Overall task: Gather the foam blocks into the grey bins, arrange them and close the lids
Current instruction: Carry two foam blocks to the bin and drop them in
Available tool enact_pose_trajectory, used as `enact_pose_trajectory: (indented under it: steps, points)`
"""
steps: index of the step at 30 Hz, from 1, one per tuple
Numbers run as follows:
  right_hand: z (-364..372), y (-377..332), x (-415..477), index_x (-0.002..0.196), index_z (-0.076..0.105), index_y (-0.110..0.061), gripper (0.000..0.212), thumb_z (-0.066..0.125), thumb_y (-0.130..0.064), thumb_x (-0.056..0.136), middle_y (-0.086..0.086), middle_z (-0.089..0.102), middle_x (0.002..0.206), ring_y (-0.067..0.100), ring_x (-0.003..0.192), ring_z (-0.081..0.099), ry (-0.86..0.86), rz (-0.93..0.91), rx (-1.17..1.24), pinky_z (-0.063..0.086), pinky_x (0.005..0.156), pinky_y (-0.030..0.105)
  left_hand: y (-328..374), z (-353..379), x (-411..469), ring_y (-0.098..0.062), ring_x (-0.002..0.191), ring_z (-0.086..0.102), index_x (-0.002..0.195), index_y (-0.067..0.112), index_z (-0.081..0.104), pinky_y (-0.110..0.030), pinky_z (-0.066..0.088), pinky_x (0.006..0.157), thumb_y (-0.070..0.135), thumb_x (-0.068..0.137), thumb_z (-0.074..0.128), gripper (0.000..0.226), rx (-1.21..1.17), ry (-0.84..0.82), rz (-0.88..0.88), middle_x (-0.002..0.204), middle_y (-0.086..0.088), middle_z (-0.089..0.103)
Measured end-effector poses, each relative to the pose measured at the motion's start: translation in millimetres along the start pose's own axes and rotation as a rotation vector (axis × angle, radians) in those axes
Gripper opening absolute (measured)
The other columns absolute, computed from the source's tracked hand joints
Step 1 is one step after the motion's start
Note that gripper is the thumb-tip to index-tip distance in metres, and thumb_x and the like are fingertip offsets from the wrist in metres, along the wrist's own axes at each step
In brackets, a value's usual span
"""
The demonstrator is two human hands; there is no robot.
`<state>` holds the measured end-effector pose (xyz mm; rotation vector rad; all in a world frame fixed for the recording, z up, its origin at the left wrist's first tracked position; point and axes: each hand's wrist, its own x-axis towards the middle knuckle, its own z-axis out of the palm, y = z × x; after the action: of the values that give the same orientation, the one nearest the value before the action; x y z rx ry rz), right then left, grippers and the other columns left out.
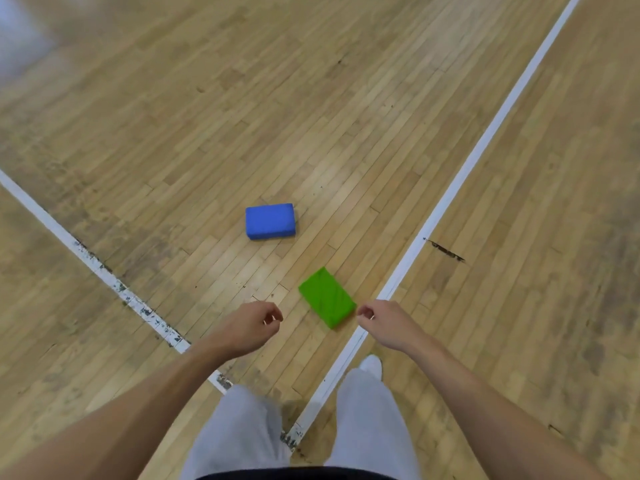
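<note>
Green foam block [327, 298] lies flat on the wood floor [346, 116], skewed, just left of the long white line [460, 174]. Its near corner sits just beside my right hand [384, 323] in frame; I can't tell if they touch. Blue foam block [270, 221] also lies flat, farther ahead, apart from the green one and well clear of both hands.

Left hand [247, 327] and right hand both hang knuckles-up with fingers loosely curled, nothing in either. Fingertips tuck under, so the palms are hidden.

A second white line [93, 263], its paint chipped, runs in from the left and meets the long one by my legs. Grey trousers [239, 431] cover the left foot; only a white toe [371, 363] shows on the right. Both forearms are cut off at the bottom edge. The top-left corner is blurred and washed out, and I can't make out the dark strip along the bottom.
</note>
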<state>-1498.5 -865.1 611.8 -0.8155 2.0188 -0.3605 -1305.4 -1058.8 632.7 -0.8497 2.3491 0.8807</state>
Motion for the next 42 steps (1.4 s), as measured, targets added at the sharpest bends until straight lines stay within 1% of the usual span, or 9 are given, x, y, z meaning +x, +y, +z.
enact_pose_trajectory:
  steps: [9, 18, 23, 26, 29, 32, 35, 38, 42]
  points:
    - [92.2, 117.7, 212.3, 0.118, 0.059, -0.018, 0.031, 0.050, -0.033, 0.093, -0.001, 0.061, 0.109, 0.015, 0.092, 0.058, 0.020, 0.043, -0.121, 0.047, 0.075, 0.031, -46.4, 104.0, 226.2, -0.018, 0.104, 0.059, 0.120, 0.025, 0.059, -0.032, 0.044, 0.087, 0.031, 0.095, 0.043, 0.030, 0.413, -0.118, 0.259, 0.120, 0.006, 0.058]
    - [246.1, 259.8, 450.0, 0.141, 0.038, -0.014, 0.074, 0.058, -0.059, 0.086, 0.005, 0.043, 0.142, 0.022, 0.130, 0.041, 0.157, 0.197, -0.102, 0.039, 0.105, 0.037, -198.0, 259.2, 465.7, -0.018, 0.108, 0.055, 0.129, 0.020, 0.051, -0.034, 0.044, 0.094, 0.042, 0.093, 0.049, 0.042, 0.493, 0.011, 0.316, 0.124, 0.000, 0.054]
    - [300.4, 305.0, 509.2, 0.144, 0.031, -0.013, 0.104, 0.063, -0.077, 0.067, 0.010, 0.041, 0.142, 0.028, 0.129, 0.042, 0.127, 0.276, -0.062, 0.038, 0.106, 0.044, -232.0, 313.6, 544.9, -0.028, 0.126, 0.048, 0.148, 0.011, 0.021, -0.043, 0.043, 0.104, 0.051, 0.082, 0.067, 0.089, 0.115, -0.082, 0.096, 0.143, -0.012, 0.041]
    - [311.0, 316.9, 517.3, 0.141, 0.037, -0.015, 0.099, 0.066, -0.073, 0.066, 0.009, 0.046, 0.137, 0.027, 0.125, 0.044, 0.202, 0.235, -0.018, 0.039, 0.104, 0.041, -236.2, 330.0, 566.9, -0.030, 0.124, 0.049, 0.145, 0.002, 0.022, -0.039, 0.046, 0.101, 0.044, 0.071, 0.080, 0.103, -0.152, -0.123, -0.040, 0.142, -0.016, 0.044]
    - [310.7, 309.1, 514.9, 0.140, 0.040, -0.016, 0.093, 0.070, -0.066, 0.069, 0.006, 0.047, 0.134, 0.025, 0.124, 0.043, 0.207, 0.188, 0.010, 0.037, 0.104, 0.039, -246.0, 326.6, 562.4, -0.031, 0.120, 0.047, 0.139, 0.009, 0.037, -0.041, 0.047, 0.099, 0.057, 0.061, 0.081, 0.101, -0.116, -0.138, -0.117, 0.133, -0.015, 0.041]
    - [314.2, 279.1, 521.9, 0.138, 0.044, -0.018, 0.087, 0.074, -0.061, 0.068, 0.005, 0.050, 0.129, 0.024, 0.123, 0.045, 0.255, 0.105, 0.083, 0.039, 0.103, 0.039, -263.0, 298.7, 547.8, -0.032, 0.124, 0.042, 0.140, 0.022, 0.041, -0.043, 0.045, 0.102, 0.062, 0.056, 0.081, 0.101, -0.167, 0.002, -0.168, 0.132, -0.013, 0.037]
    - [315.8, 239.5, 546.3, 0.132, 0.048, -0.018, 0.079, 0.077, -0.055, 0.069, 0.004, 0.054, 0.127, 0.021, 0.119, 0.049, 0.285, 0.024, 0.149, 0.042, 0.100, 0.038, -280.8, 251.5, 535.1, -0.025, 0.112, 0.052, 0.132, 0.023, 0.037, -0.039, 0.052, 0.084, 0.051, 0.051, 0.089, 0.100, -0.314, 0.092, -0.121, 0.123, -0.005, 0.044]
    - [307.7, 192.9, 579.8, 0.123, 0.059, -0.021, 0.048, 0.066, -0.047, 0.084, -0.004, 0.061, 0.114, 0.016, 0.109, 0.057, 0.209, -0.096, 0.174, 0.045, 0.084, 0.025, -304.0, 207.5, 526.8, -0.020, 0.098, 0.059, 0.123, 0.016, 0.034, -0.038, 0.052, 0.077, 0.054, 0.043, 0.090, 0.105, -0.248, 0.188, -0.079, 0.110, -0.001, 0.056]
    - [294.2, 133.4, 637.3, 0.099, 0.066, -0.026, 0.019, 0.057, -0.041, 0.093, -0.011, 0.063, 0.091, 0.010, 0.090, 0.059, 0.337, -0.084, 0.376, 0.041, 0.068, 0.016, -341.0, 167.6, 519.9, -0.024, 0.111, 0.053, 0.134, 0.015, 0.034, -0.042, 0.048, 0.089, 0.056, 0.051, 0.085, 0.106, -0.122, 0.406, -0.139, 0.123, -0.004, 0.049]
